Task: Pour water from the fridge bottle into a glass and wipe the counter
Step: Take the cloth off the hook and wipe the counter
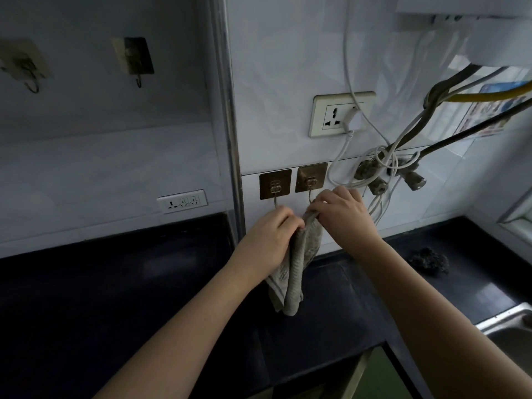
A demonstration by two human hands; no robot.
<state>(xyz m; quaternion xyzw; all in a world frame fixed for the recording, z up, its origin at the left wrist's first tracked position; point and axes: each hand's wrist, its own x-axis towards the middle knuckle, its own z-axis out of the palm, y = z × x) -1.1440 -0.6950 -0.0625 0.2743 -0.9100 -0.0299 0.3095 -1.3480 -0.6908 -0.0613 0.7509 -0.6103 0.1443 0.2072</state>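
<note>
Grey cloth (299,254): soft, limp, light, hanging just below the wall hooks (309,185) above the counter (115,283); left hand (270,234) and right hand (342,214) both gripping its bunched top edge, likely the best hold

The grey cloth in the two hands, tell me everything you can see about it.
The grey cloth looks like worn ribbed fabric, bunched into long folds with a paler hemmed edge low on its left. It hangs against the wall just below two brass-coloured wall hooks, its bottom end dangling over the dark counter. The left hand grips its upper left side; the right hand pinches its top edge.
</note>
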